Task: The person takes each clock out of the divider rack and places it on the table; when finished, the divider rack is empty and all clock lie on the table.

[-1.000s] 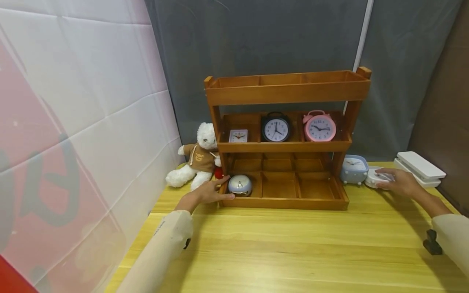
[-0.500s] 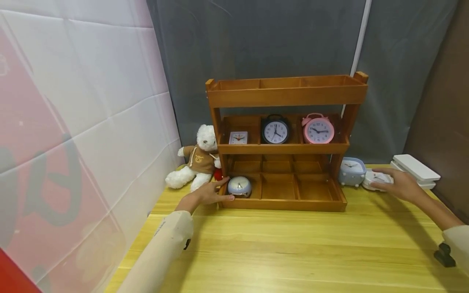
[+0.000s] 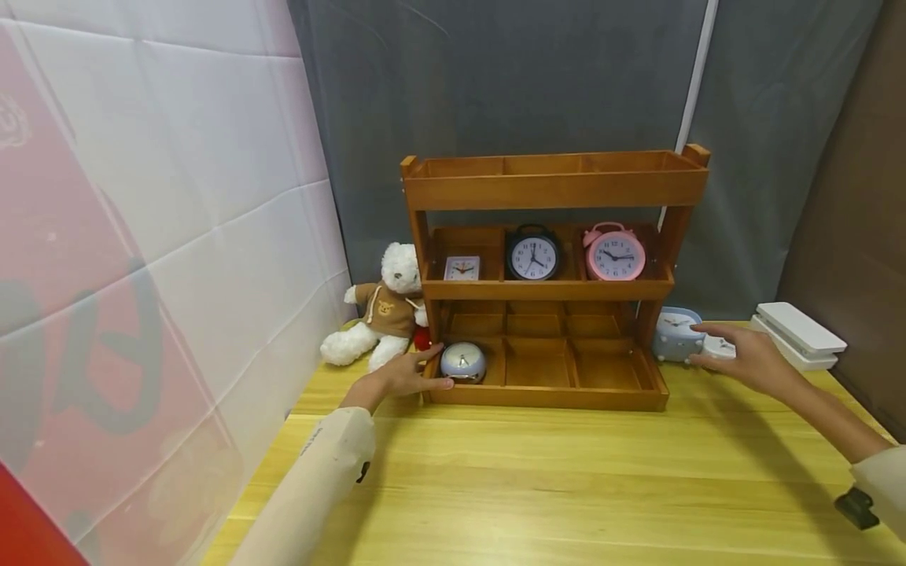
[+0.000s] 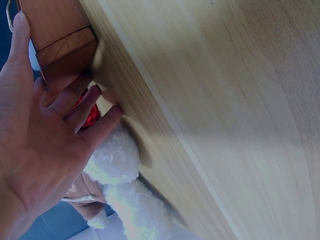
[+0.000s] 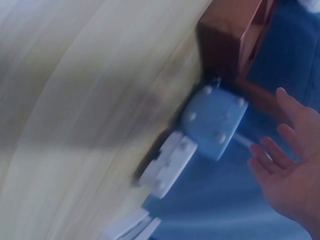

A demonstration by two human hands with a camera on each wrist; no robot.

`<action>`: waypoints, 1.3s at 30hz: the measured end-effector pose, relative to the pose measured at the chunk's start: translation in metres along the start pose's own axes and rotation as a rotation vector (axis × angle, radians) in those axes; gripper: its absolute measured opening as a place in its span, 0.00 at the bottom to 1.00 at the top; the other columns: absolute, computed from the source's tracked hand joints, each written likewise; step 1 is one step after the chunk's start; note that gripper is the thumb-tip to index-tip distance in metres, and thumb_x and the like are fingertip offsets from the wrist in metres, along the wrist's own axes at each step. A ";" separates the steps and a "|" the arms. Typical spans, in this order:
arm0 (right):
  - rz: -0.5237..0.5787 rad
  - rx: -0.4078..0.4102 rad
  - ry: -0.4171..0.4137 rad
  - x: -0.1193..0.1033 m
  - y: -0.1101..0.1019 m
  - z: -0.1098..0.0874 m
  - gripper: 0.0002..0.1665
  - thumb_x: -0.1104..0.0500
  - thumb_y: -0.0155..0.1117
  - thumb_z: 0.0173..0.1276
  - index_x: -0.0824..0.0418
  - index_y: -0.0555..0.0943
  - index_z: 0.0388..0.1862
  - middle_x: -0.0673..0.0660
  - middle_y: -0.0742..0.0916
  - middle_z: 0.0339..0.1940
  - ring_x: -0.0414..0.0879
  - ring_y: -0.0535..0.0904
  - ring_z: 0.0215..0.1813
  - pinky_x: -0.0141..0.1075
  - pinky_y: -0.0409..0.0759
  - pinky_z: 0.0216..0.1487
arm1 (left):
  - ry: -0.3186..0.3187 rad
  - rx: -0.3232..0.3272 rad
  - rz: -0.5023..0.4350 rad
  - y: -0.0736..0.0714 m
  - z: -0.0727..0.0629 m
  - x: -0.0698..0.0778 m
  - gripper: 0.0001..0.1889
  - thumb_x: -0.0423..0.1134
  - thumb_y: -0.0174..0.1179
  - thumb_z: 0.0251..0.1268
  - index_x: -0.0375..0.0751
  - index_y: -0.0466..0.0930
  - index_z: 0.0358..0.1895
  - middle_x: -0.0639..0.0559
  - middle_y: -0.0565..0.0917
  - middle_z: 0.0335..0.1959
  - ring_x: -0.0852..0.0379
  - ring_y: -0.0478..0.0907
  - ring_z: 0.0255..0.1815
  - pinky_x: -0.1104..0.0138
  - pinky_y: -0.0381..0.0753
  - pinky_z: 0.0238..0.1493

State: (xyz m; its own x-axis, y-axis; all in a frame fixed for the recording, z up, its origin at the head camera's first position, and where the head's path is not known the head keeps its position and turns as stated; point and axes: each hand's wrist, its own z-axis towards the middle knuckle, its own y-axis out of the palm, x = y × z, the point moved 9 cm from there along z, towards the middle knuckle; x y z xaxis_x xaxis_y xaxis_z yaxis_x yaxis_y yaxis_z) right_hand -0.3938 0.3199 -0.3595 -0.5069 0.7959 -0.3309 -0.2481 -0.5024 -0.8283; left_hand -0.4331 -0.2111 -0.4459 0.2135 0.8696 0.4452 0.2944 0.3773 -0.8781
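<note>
At the frame's right, the right hand (image 3: pixel 757 363) held its thumb and fingers apart near the blue alarm clock (image 3: pixel 675 346). Left of centre, the left hand (image 3: pixel 399 374), thumb spread from fingers, touched the wooden shelf (image 3: pixel 548 398) beside a lavender alarm clock (image 3: pixel 463 362).

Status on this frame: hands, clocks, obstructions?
Left hand at wooden rack, lower left corner. Right hand empty, near blue alarm clock. White clock close alongside.

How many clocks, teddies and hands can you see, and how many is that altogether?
Clocks: 6 (small square clock, black clock, pink clock, bottom-shelf clock, blue clock, white clock)
Teddy: 1
Hands: 2 (left hand, right hand)
Total: 9
</note>
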 end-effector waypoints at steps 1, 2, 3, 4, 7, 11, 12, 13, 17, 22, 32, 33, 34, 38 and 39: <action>0.002 -0.009 0.003 -0.005 0.002 0.001 0.31 0.56 0.79 0.64 0.70 0.82 0.62 0.77 0.85 0.56 0.77 0.80 0.55 0.71 0.77 0.51 | -0.001 0.001 0.000 0.000 0.000 0.000 0.53 0.73 0.63 0.63 0.56 0.52 0.85 0.34 0.65 0.78 0.34 0.64 0.77 0.42 0.67 0.73; 0.006 -0.014 0.002 -0.009 0.004 0.003 0.31 0.55 0.79 0.64 0.70 0.82 0.62 0.77 0.84 0.57 0.77 0.80 0.56 0.71 0.77 0.51 | -0.001 0.002 0.002 0.000 0.000 0.000 0.53 0.73 0.63 0.63 0.56 0.52 0.85 0.34 0.65 0.78 0.34 0.64 0.77 0.42 0.67 0.73; 0.010 -0.017 -0.002 -0.014 0.006 0.004 0.32 0.55 0.79 0.64 0.70 0.82 0.62 0.77 0.84 0.57 0.77 0.80 0.56 0.71 0.77 0.52 | 0.000 0.002 0.001 0.000 0.000 0.000 0.52 0.73 0.63 0.63 0.56 0.52 0.85 0.34 0.65 0.79 0.34 0.64 0.77 0.42 0.67 0.73; 0.016 -0.018 -0.009 -0.019 0.008 0.006 0.32 0.56 0.79 0.64 0.70 0.82 0.62 0.77 0.84 0.57 0.76 0.80 0.56 0.71 0.77 0.52 | 0.000 0.001 0.000 0.000 0.000 0.000 0.52 0.73 0.63 0.63 0.57 0.52 0.85 0.34 0.65 0.79 0.34 0.64 0.77 0.42 0.67 0.73; 0.003 -0.004 -0.054 -0.033 0.014 0.010 0.32 0.57 0.81 0.62 0.69 0.83 0.61 0.75 0.86 0.56 0.70 0.85 0.47 0.67 0.81 0.48 | -0.003 0.000 -0.004 0.000 0.001 -0.001 0.53 0.74 0.63 0.62 0.57 0.52 0.85 0.35 0.65 0.79 0.35 0.63 0.78 0.42 0.66 0.73; 0.006 0.008 -0.112 -0.051 0.022 0.015 0.32 0.58 0.82 0.60 0.68 0.84 0.61 0.73 0.87 0.55 0.66 0.86 0.45 0.63 0.83 0.45 | -0.008 0.003 -0.009 0.001 0.001 -0.002 0.53 0.74 0.64 0.61 0.58 0.53 0.85 0.36 0.65 0.79 0.35 0.63 0.78 0.43 0.66 0.74; 0.014 0.005 -0.122 -0.055 0.025 0.017 0.32 0.58 0.82 0.59 0.68 0.84 0.61 0.73 0.87 0.55 0.67 0.86 0.48 0.63 0.83 0.46 | -0.008 0.005 -0.008 0.001 0.001 -0.002 0.53 0.74 0.64 0.61 0.57 0.53 0.85 0.36 0.65 0.79 0.35 0.63 0.78 0.43 0.67 0.73; 0.024 0.000 -0.123 -0.059 0.027 0.019 0.32 0.58 0.82 0.60 0.68 0.84 0.61 0.72 0.87 0.56 0.68 0.85 0.51 0.63 0.82 0.47 | -0.008 0.005 -0.008 0.001 0.001 -0.002 0.53 0.74 0.64 0.61 0.58 0.53 0.85 0.36 0.65 0.79 0.35 0.63 0.78 0.43 0.67 0.73; 0.057 -0.022 -0.140 -0.078 0.039 0.027 0.31 0.58 0.81 0.61 0.67 0.83 0.62 0.71 0.87 0.54 0.65 0.85 0.48 0.60 0.83 0.45 | -0.009 0.000 -0.005 0.001 0.000 -0.004 0.53 0.74 0.64 0.61 0.58 0.53 0.85 0.35 0.65 0.79 0.35 0.64 0.77 0.43 0.67 0.73; 0.071 -0.040 -0.170 -0.102 0.052 0.039 0.32 0.57 0.81 0.61 0.66 0.83 0.63 0.67 0.88 0.54 0.58 0.85 0.42 0.55 0.84 0.44 | -0.005 -0.009 -0.010 0.000 -0.001 -0.005 0.54 0.73 0.64 0.61 0.57 0.52 0.85 0.35 0.64 0.79 0.35 0.64 0.77 0.43 0.67 0.73; 0.157 -0.095 -0.173 -0.131 0.082 0.062 0.33 0.55 0.81 0.63 0.63 0.83 0.65 0.66 0.87 0.59 0.63 0.86 0.50 0.60 0.82 0.56 | 0.010 -0.012 -0.018 0.000 -0.003 -0.002 0.53 0.72 0.65 0.61 0.56 0.52 0.85 0.35 0.64 0.79 0.36 0.63 0.78 0.43 0.66 0.74; 0.169 -0.098 -0.175 -0.134 0.085 0.065 0.33 0.55 0.81 0.62 0.63 0.83 0.65 0.66 0.86 0.60 0.65 0.84 0.57 0.61 0.81 0.58 | 0.009 -0.011 -0.018 0.000 -0.003 -0.001 0.53 0.72 0.65 0.61 0.56 0.52 0.85 0.35 0.64 0.79 0.35 0.64 0.78 0.43 0.66 0.74; 0.180 -0.103 -0.177 -0.138 0.088 0.068 0.33 0.55 0.81 0.63 0.63 0.83 0.65 0.67 0.86 0.61 0.66 0.83 0.60 0.61 0.80 0.59 | 0.008 -0.011 -0.019 0.000 -0.002 -0.001 0.53 0.72 0.65 0.61 0.57 0.52 0.85 0.35 0.64 0.79 0.35 0.64 0.78 0.43 0.66 0.74; 0.201 -0.111 -0.191 -0.152 0.098 0.079 0.33 0.55 0.81 0.63 0.63 0.83 0.65 0.66 0.86 0.62 0.66 0.81 0.63 0.61 0.79 0.61 | 0.003 -0.015 -0.027 -0.001 -0.002 -0.002 0.54 0.72 0.66 0.60 0.58 0.53 0.85 0.34 0.64 0.79 0.34 0.64 0.77 0.43 0.66 0.74; 0.203 -0.115 -0.191 -0.155 0.101 0.082 0.33 0.55 0.81 0.63 0.62 0.83 0.65 0.66 0.86 0.61 0.66 0.81 0.63 0.61 0.79 0.61 | 0.005 -0.016 -0.028 -0.001 -0.002 -0.001 0.54 0.72 0.66 0.60 0.58 0.53 0.85 0.34 0.64 0.79 0.34 0.63 0.77 0.43 0.66 0.74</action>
State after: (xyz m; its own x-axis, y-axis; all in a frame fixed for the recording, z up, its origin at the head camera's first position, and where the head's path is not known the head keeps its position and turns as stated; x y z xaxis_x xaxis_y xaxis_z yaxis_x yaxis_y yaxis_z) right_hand -0.4081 0.1180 -0.3544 -0.6853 0.5997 -0.4132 -0.0359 -0.5945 -0.8033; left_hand -0.4324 -0.2132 -0.4450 0.2094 0.8573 0.4702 0.3153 0.3960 -0.8624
